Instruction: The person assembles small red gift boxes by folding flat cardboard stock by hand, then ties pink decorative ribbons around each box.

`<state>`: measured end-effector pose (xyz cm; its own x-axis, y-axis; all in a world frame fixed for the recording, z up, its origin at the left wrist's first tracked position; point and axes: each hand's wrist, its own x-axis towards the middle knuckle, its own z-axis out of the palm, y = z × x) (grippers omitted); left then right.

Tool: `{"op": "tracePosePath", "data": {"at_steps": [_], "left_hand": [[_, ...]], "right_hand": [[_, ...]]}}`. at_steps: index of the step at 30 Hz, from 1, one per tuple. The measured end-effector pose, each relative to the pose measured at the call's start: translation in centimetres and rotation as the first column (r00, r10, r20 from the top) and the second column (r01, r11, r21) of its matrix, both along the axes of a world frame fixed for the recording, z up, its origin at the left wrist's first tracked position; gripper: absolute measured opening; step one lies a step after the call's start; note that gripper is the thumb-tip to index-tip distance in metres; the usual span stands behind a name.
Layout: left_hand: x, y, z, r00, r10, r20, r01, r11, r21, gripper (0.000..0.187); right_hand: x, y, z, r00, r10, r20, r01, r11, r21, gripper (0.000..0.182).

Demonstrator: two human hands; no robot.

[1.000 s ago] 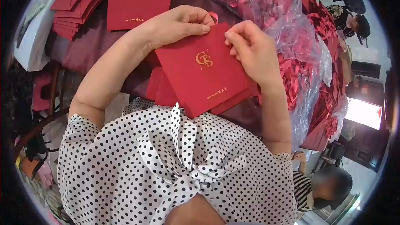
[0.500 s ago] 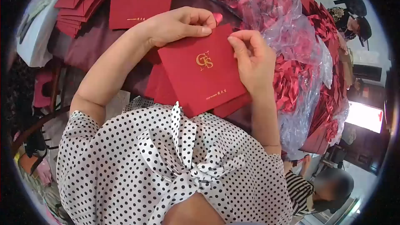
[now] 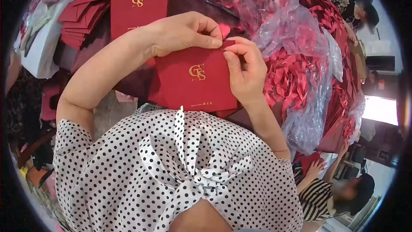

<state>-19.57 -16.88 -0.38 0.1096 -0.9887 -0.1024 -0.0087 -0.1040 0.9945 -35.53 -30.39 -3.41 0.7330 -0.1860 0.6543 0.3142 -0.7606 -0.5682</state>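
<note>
A red paper bag (image 3: 176,88) with a gold monogram and small gold lettering lies flat in front of my body. My left hand (image 3: 189,34) reaches over its top edge, thumb and index finger pinched on a pinkish-red ribbon (image 3: 225,30) that sticks up behind the fingertips. From the right, my right hand (image 3: 248,71) pinches at the bag's upper right part, its fingertips close to the left ones. What exactly lies between the right fingertips is partly hidden. More red bags show from under this one.
Another red bag (image 3: 141,13) with ribbon handles lies beyond my left arm, beside stacked red bags (image 3: 83,19). Clear plastic wrap (image 3: 307,38) and a heap of red ribbons (image 3: 285,79) lie right. A co-worker in stripes (image 3: 315,197) sits lower right; another person (image 3: 360,6) is upper right.
Both hands have come closer together at the bag's top, the right one moving left. The bag has turned straighter and shifted slightly left. The striped co-worker's hand now shows on a red item.
</note>
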Motion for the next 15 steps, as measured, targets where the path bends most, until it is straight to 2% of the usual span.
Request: {"op": "tracePosePath", "data": {"at_steps": [2, 3, 5, 8, 9, 12, 15], "left_hand": [[-0.6, -0.4, 0.0, 0.998, 0.036, -0.043, -0.035, 0.998, 0.044, 0.015], [-0.7, -0.5, 0.0, 0.993, 0.085, -0.087, -0.078, 0.993, 0.086, 0.015], [-0.9, -0.5, -0.7, 0.992, 0.065, -0.112, -0.054, 0.994, 0.098, 0.016], [-1.1, -0.2, -1.8, 0.984, 0.021, -0.18, 0.002, 0.992, 0.124, 0.018], [-1.0, -0.1, -2.0, 0.979, -0.004, -0.205, 0.03, 0.992, 0.124, 0.02], [-0.4, 0.2, -2.6, 0.97, -0.023, -0.242, 0.052, 0.992, 0.112, 0.024], [-0.6, 0.1, -3.0, 0.975, 0.078, -0.207, -0.04, 0.982, 0.184, 0.025]], "right_hand": [[-0.1, 0.1, -0.5, 1.0, 0.015, -0.023, -0.011, 0.98, 0.2, 0.014], [-0.1, 0.1, -0.5, 1.0, 0.011, -0.023, -0.007, 0.979, 0.204, 0.014], [-0.2, 0.1, -0.8, 1.0, 0.029, 0.008, -0.029, 0.994, 0.109, 0.013], [-0.4, 0.0, -1.6, 0.996, 0.053, -0.074, -0.042, 0.988, 0.148, 0.012], [-0.4, 0.1, -1.9, 0.993, 0.061, -0.1, -0.039, 0.976, 0.215, 0.012], [-0.2, 0.0, -1.8, 0.995, 0.055, -0.081, -0.04, 0.984, 0.176, 0.013], [0.0, -0.2, -2.3, 0.995, 0.051, -0.085, -0.033, 0.98, 0.195, 0.013]]}}
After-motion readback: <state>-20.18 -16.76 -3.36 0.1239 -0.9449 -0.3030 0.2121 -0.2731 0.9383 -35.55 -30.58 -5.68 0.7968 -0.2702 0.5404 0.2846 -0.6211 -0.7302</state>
